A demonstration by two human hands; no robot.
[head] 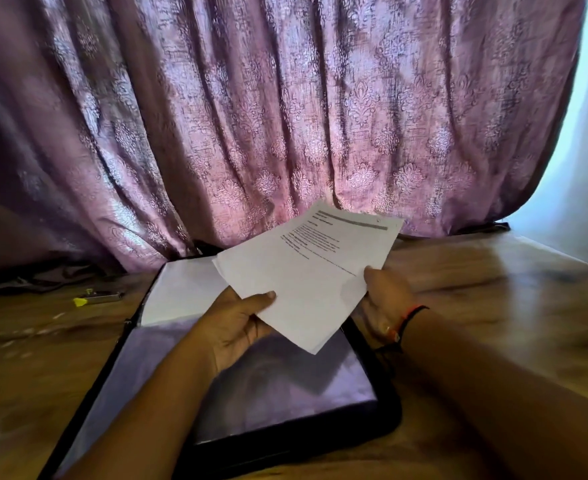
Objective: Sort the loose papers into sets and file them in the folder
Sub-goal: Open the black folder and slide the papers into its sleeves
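Observation:
A thin set of white printed papers (315,268) is held in the air above the folder, tilted with its printed top toward the curtain. My left hand (240,323) pinches the set's lower left edge, thumb on top. My right hand (386,299) grips the right edge, thumb over the sheet. The black-rimmed folder (285,434) lies open on the wooden table beneath, with glossy clear sleeves. A white sheet (181,289) shows in the folder's far left part.
A purple patterned curtain (251,116) hangs right behind the table. A small yellow-tipped object (93,299) lies at the left on the wooden table (510,289). Dark cables (26,280) run along the far left edge.

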